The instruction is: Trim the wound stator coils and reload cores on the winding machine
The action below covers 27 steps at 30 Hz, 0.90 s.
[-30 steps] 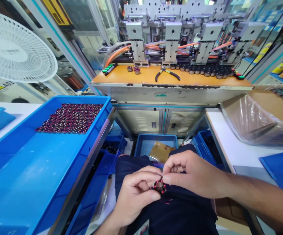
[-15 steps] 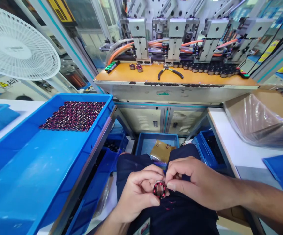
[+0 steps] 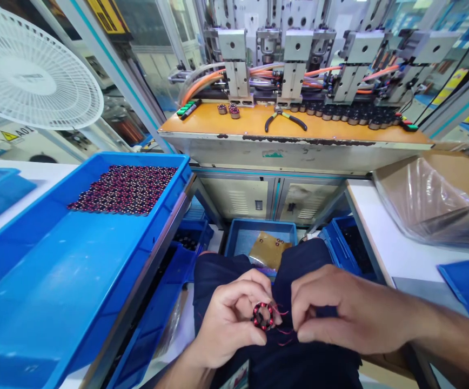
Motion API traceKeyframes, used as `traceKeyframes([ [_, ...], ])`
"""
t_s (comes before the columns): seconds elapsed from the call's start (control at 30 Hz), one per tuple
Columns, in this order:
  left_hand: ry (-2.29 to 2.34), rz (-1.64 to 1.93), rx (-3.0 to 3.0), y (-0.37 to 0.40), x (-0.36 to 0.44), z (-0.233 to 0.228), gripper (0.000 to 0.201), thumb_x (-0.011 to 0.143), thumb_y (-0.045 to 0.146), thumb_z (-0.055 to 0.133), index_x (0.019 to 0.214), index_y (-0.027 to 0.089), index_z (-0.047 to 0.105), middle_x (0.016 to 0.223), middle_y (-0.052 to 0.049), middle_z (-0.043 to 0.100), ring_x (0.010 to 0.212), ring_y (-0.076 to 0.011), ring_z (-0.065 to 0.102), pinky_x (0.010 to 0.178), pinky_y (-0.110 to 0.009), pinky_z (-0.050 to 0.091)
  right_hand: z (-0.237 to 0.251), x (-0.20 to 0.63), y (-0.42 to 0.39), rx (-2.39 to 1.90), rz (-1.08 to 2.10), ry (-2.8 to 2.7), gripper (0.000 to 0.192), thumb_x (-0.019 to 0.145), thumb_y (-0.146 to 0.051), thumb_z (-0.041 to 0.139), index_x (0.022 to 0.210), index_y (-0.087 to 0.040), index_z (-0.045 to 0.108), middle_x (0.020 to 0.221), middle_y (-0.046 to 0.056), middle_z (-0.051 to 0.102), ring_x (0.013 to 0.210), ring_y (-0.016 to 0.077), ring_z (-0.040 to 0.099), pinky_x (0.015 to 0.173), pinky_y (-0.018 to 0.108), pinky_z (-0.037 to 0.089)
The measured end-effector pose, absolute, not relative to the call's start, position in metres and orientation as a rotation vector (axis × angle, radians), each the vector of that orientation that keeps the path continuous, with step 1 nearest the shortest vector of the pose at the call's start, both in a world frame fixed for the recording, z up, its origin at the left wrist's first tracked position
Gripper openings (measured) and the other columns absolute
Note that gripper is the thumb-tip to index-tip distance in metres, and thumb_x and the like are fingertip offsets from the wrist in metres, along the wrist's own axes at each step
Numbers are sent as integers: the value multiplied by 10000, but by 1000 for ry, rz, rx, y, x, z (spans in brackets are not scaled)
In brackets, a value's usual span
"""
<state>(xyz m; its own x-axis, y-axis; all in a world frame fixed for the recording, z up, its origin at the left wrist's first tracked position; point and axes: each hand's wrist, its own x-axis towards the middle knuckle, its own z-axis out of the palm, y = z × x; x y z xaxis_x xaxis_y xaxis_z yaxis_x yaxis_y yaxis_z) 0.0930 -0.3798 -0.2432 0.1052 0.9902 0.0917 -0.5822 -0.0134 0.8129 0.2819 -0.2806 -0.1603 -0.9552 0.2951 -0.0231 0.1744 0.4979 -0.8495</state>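
your left hand (image 3: 228,319) pinches the wound ring (image 3: 263,316) steady over your lap; your right hand (image 3: 340,310), just beside the ring, pinches its loose wire ends (image 3: 283,313).

Landmark: long orange-topped metal workbench (image 3: 254,123), straight ahead.
Behind it: grey machine heads with orange hoses (image 3: 295,59).
Left of it: white round-grilled fan (image 3: 32,70), glass partition in pale frames.
Below it: grey cabinet doors (image 3: 267,199).
Right of it: white tabletop (image 3: 384,237).
Light: bright, even.
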Motion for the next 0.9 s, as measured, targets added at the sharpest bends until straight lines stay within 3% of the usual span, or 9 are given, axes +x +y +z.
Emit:
traceKeyframes([
  [0.13, 550, 1366, 733, -380, 96, -245, 348, 616, 330, 902, 909, 208, 762, 897, 2, 570, 631, -83, 661, 596, -186, 506, -166, 285, -277, -178, 752, -2590, 111, 955, -158, 569, 1047, -130, 626, 930, 63, 676, 882, 146, 611, 808, 283, 498],
  [0.2, 520, 1330, 687, -380, 97, -246, 338, 616, 341, 901, 882, 193, 754, 891, 2, 573, 624, -72, 650, 591, -173, 504, -171, 280, -278, -40, 628, -2551, 113, 967, -152, 555, 1048, -108, 619, 926, 76, 683, 870, 150, 602, 800, 291, 510],
  [0.63, 485, 1306, 632, -381, 100, -246, 336, 609, 337, 905, 873, 188, 760, 856, 5, 579, 595, -52, 624, 542, -137, 500, -188, 265, -283, 82, 654, -2349, 106, 952, -156, 584, 900, -107, 663, 805, 77, 701, 711, 143, 610, 643, 280, 504],
  [0.9, 660, 1432, 828, -377, 94, -243, 321, 603, 323, 908, 891, 234, 797, 877, -20, 592, 641, -73, 565, 591, -196, 481, -198, 261, -298, -185, 784, -2180, 97, 957, -151, 568, 930, -145, 661, 772, 41, 682, 690, 112, 604, 629, 234, 493],
])
